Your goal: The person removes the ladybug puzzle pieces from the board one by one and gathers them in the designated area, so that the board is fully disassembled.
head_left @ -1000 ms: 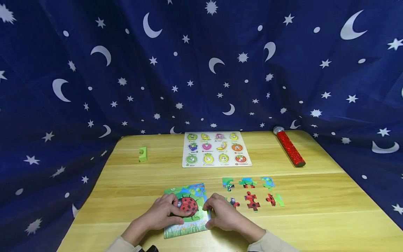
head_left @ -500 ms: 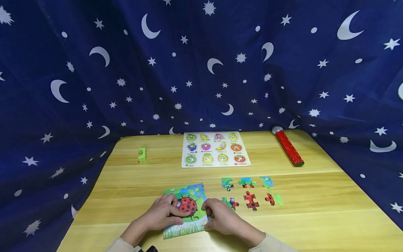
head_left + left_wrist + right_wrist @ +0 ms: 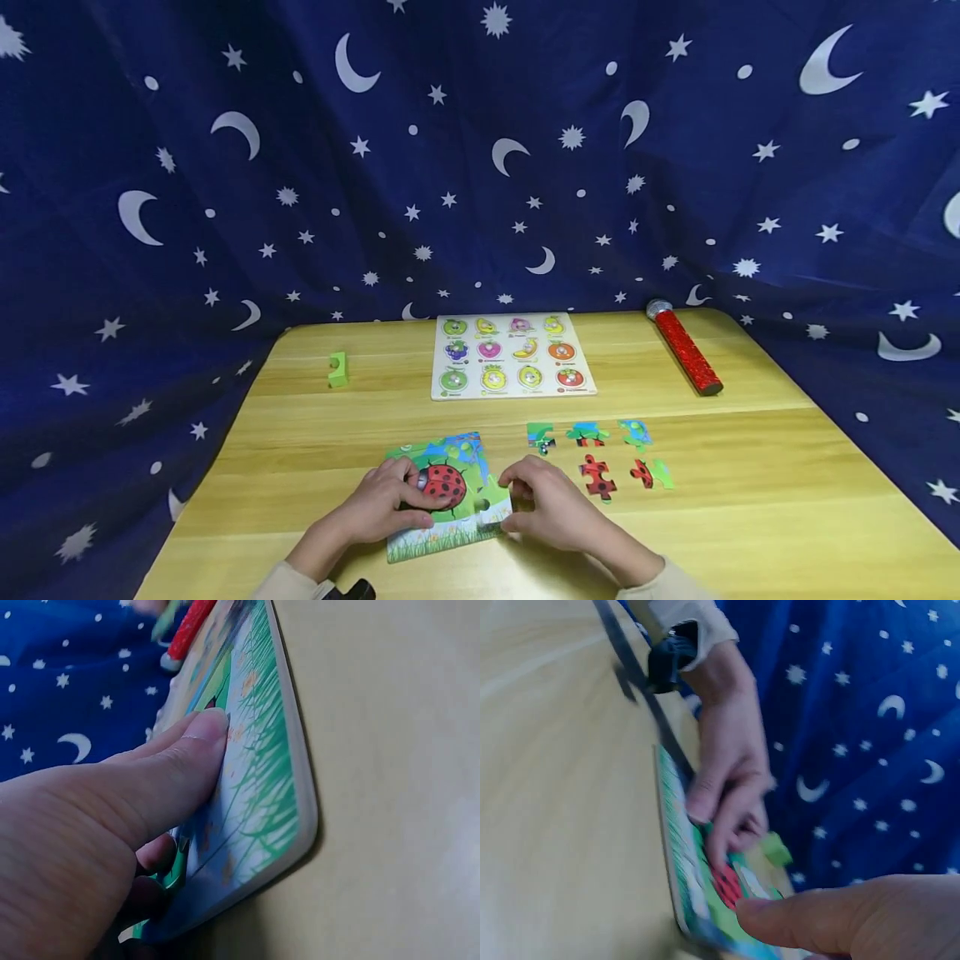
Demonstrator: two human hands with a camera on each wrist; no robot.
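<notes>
A ladybug jigsaw board (image 3: 431,542) lies on the table in front of me in the head view. My left hand (image 3: 382,500) presses on its left part, fingertips over the red ladybug; in the left wrist view the left thumb (image 3: 199,739) lies flat on the picture. At the board's right edge, my right hand (image 3: 551,504) pinches a green and white jigsaw piece (image 3: 495,492) between thumb and index finger. That piece sits raised and shifted right, with a dark gap beside it. In the right wrist view my right thumb (image 3: 780,922) overlaps the board's corner.
Several loose jigsaw pieces, among them a red spotted one (image 3: 597,479), lie right of the board. Behind stands a flat fruit peg puzzle (image 3: 513,392). A red glitter microphone (image 3: 686,350) lies at back right, a green block (image 3: 339,369) at back left.
My right hand has moved a little right, pulling the jigsaw piece up and away from the board. The board has shifted slightly up and left; my left hand stays on it.
</notes>
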